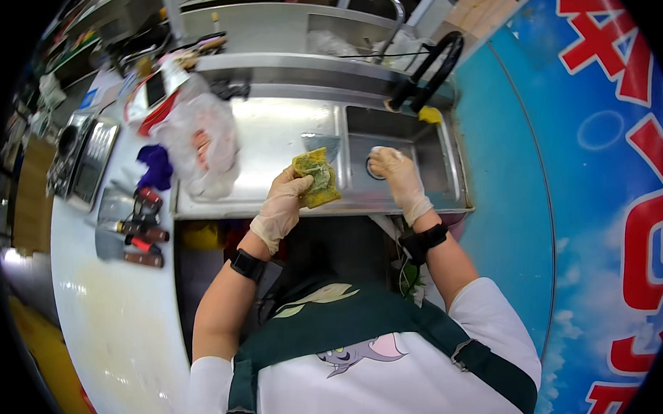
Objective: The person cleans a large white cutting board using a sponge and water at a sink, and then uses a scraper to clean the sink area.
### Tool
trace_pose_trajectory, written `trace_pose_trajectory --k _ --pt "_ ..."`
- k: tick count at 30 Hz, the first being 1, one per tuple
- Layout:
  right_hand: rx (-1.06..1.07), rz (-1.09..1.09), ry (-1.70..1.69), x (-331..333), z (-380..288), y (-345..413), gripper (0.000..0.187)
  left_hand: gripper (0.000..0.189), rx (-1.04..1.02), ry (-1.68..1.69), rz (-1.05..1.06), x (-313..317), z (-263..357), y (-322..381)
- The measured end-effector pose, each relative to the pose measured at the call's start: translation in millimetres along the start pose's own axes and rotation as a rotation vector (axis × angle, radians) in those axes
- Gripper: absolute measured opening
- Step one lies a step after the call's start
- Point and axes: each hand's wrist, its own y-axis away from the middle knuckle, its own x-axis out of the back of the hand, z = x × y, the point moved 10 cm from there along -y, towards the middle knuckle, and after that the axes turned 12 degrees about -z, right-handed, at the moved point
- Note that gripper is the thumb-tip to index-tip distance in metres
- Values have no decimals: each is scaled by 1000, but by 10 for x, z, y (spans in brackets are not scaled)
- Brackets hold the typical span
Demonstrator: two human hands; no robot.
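Note:
My left hand (282,202), in a thin translucent glove, grips a yellow-green cleaning cloth or pad (324,192) by its left side, with the thumb over its face. To the right, my right hand (394,168) is gloved too and hangs over the steel sink basin (432,164). Its fingers are curled; whether something small and pale is between them cannot be told. A dark ring, perhaps the drain's rim, shows beside those fingers. The drainboard (267,126) lies behind my left hand, and water or a clear sheet glistens on it.
A black faucet (426,86) and a yellow cloth (429,115) are at the basin's back. Left lie a plastic bag (218,151) with pinkish contents, a purple cloth (155,167), several knives and cleavers (144,259), and a scale (92,162). A blue panel (525,198) borders the right.

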Motion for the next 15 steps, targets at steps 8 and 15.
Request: trace_pose_trajectory --k 8,15 --pt "114 514 98 2814 -192 -662 31 37 195 11 -149 -553 -727 -1522" --pt "184 483 581 3448 -941 -1748 35 36 272 -46 -104 -764 -1021 -2365"
